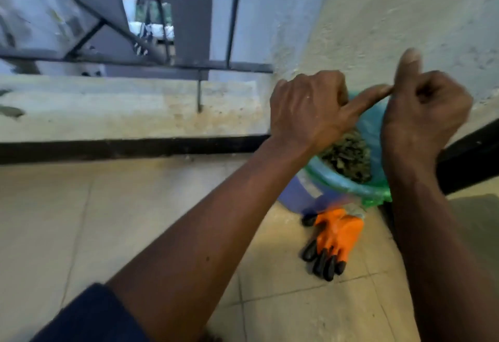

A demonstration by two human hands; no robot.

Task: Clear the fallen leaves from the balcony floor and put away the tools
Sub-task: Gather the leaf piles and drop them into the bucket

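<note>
Your L hand (310, 109), centre-right of frame, curls its fingers on the top edge of the green bag (370, 128); index straight, tip touching your R hand (424, 109). R fingers curled, thumb up; can't tell if they pinch anything. Inside the bag: leaves (348, 155), in the blue bin (294, 193). The orange gloves (337, 233) lie on the floor tiles (135, 220) just below.

Two bare hands show: a left hand (305, 109) and a right hand (426, 112). There is one green translucent plastic bag (348, 183), one round blue plastic bin (294, 194) and one heap of dry dark leaves (348, 156). Orange rubber gloves with black fingertips (337, 231) lie stacked; whether one or two cannot be told.
</note>
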